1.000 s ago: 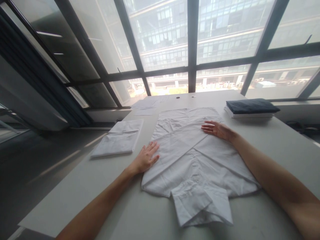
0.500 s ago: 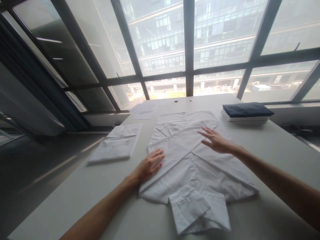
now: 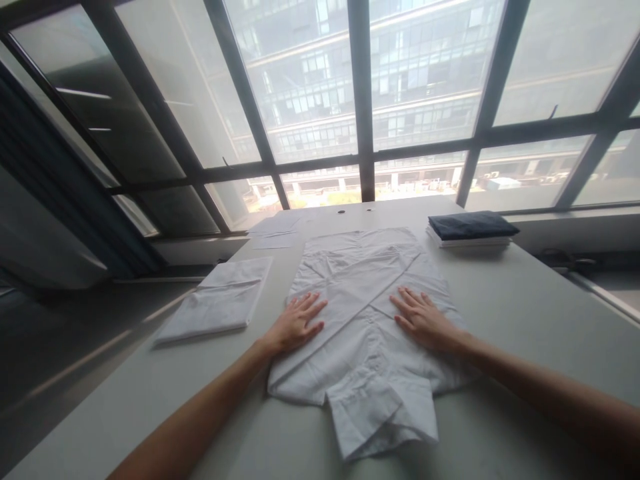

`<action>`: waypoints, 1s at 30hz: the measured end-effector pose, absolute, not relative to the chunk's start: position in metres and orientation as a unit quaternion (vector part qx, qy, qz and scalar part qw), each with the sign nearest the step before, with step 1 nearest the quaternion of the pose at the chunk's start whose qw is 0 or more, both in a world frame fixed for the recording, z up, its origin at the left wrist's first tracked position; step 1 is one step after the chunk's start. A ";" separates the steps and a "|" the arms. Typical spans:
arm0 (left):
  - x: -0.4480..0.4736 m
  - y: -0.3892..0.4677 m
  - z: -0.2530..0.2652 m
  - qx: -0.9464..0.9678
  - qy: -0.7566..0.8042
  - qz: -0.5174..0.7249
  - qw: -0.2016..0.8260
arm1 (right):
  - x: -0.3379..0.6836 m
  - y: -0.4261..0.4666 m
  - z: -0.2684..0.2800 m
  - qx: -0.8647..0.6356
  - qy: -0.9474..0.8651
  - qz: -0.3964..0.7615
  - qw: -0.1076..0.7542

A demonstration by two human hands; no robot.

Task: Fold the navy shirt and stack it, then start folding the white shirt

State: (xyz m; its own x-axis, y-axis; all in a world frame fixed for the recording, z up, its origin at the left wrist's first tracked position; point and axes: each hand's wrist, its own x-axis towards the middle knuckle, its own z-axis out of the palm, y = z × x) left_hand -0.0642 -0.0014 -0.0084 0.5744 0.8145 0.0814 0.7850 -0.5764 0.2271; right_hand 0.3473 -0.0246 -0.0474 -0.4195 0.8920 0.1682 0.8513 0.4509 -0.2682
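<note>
A white shirt (image 3: 370, 267) lies spread on the table before me, its collar (image 3: 380, 410) towards me and one sleeve folded slantwise across its body. My left hand (image 3: 297, 323) rests flat on the shirt's left side, fingers spread. On the right side, my right hand (image 3: 423, 320) also lies on the cloth with its fingers stretched out. Neither hand grips anything. Wrinkles run across the cloth beyond the hands.
To the left lies a folded white garment (image 3: 215, 300) on the white table (image 3: 530, 320). Sheets of paper (image 3: 275, 230) are behind it. At the back right, a folded dark blue garment (image 3: 473, 225) tops a white stack. Tall windows (image 3: 310, 80) stand beyond the table.
My right hand has come nearer and down from the upper right of the shirt onto its right side. My left hand stays on the left side. The view has shifted slightly.
</note>
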 end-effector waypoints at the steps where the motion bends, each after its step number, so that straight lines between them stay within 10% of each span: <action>1: -0.063 0.005 -0.009 0.885 0.449 0.092 0.080 | 0.348 -0.019 -0.047 -0.520 -0.840 0.070 0.139; 23: -0.015 -0.003 0.008 0.938 0.332 0.047 0.090 | 0.344 -0.012 -0.025 -0.533 -0.828 -0.066 0.163; 30: -0.012 -0.002 0.003 0.939 0.325 0.025 0.113 | 0.347 -0.005 -0.039 -0.525 -0.843 0.047 0.106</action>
